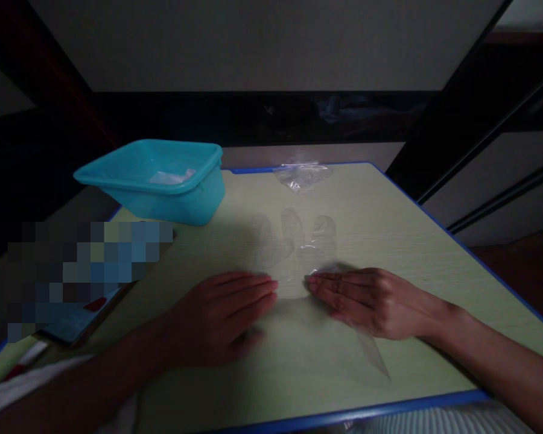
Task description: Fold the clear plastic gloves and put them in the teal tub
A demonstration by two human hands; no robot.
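Note:
A clear, thin plastic glove (294, 247) lies flat on the pale green table (389, 229), its fingers pointing away from me. My left hand (221, 313) rests flat, palm down, on the glove's lower left part. My right hand (366, 298) lies flat on its lower right part, fingertips facing the left hand's, a small gap between them. Neither hand grips anything.
A turquoise plastic tub (163, 181) stands at the table's back left with something pale inside. A crumpled clear plastic bag (301, 175) lies at the far edge. A flat booklet or card (76, 319) sits at the left, partly blurred. The table has a blue rim (344, 416).

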